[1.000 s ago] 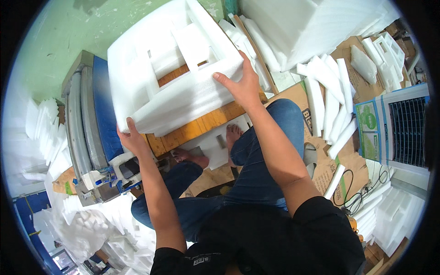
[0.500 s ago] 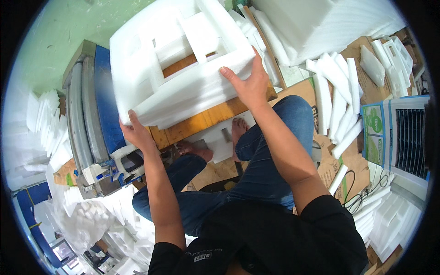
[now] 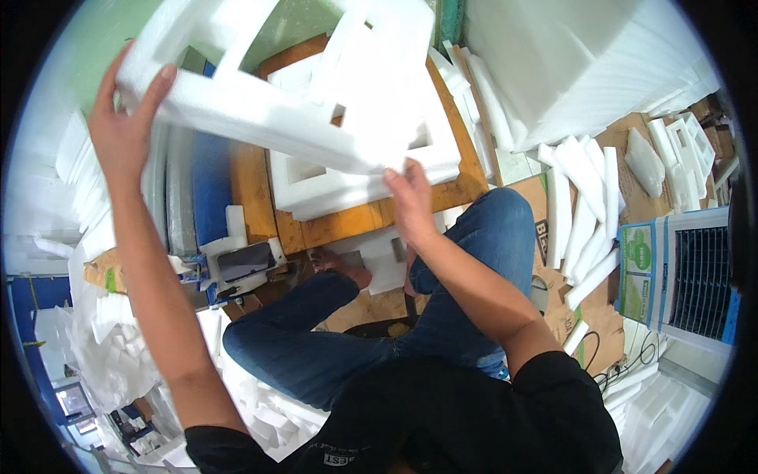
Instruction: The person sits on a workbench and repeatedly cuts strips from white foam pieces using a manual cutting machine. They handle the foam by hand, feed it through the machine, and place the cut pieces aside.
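A white foam frame (image 3: 253, 109) with rectangular openings is raised and tilted, its left end higher and farther out. My left hand (image 3: 122, 130) grips that left end, thumb on the near edge and fingers wrapped round the outer side. At the near right corner, my right hand (image 3: 411, 201) is closed on the frame, its fingertips partly lost in glare. Beneath the frame a second white foam piece (image 3: 304, 201) with cut-out recesses lies on the wooden table (image 3: 355, 227). The raised frame covers much of this lower piece.
Grey rollers on a blue machine (image 3: 209, 186) stand left of the table, with a dark phone (image 3: 245, 262) nearby. Foam strips (image 3: 583, 197) lie on cardboard at right, beside a boxed grille unit (image 3: 699, 272). A large foam stack (image 3: 545, 63) stands at back right.
The foam frame has swung up and left, uncovering part of the foam piece below. My left hand rose far to the left with it; my right hand came nearer to me.
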`<state>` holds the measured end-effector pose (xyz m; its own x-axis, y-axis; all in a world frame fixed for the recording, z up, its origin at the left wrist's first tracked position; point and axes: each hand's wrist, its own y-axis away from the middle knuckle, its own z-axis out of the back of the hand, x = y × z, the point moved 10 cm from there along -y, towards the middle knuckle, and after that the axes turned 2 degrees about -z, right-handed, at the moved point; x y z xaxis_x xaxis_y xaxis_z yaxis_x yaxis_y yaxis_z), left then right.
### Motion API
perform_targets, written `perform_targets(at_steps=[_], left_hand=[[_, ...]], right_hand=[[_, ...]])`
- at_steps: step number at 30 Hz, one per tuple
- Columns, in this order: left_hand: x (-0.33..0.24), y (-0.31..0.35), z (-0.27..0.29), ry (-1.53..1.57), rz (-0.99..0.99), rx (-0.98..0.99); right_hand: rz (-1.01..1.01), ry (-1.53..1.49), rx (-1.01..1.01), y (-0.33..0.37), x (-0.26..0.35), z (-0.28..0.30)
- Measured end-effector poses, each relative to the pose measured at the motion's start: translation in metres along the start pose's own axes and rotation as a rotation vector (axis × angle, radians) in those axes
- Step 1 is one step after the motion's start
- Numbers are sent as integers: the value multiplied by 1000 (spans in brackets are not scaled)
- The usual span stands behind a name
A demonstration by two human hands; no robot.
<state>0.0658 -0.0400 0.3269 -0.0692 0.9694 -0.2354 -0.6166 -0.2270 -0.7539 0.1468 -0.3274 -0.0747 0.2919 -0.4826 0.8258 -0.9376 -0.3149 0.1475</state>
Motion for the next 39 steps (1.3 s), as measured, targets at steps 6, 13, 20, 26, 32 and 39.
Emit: perform_targets(at_steps=[6,13,20,26,32,39], left_hand=[[-22,-31,36,18,-276,161],[-7,-11,77,-157,-377,185],[-10,37,59,17,-437,303],[9,25,55,192,-375,312],[11,19,56,165,-421,287],[46,16,40,382,-175,270]], right_hand=[[-453,-254,329,39,-72,-93],[-617,-239,453,39,-124,-157],[-667,-311,348,18,-181,-168],[-643,-333,268,11,-180,-163],[-634,-359,334,11,-181,-176],[-503,116,315,-7,-183,-163]])
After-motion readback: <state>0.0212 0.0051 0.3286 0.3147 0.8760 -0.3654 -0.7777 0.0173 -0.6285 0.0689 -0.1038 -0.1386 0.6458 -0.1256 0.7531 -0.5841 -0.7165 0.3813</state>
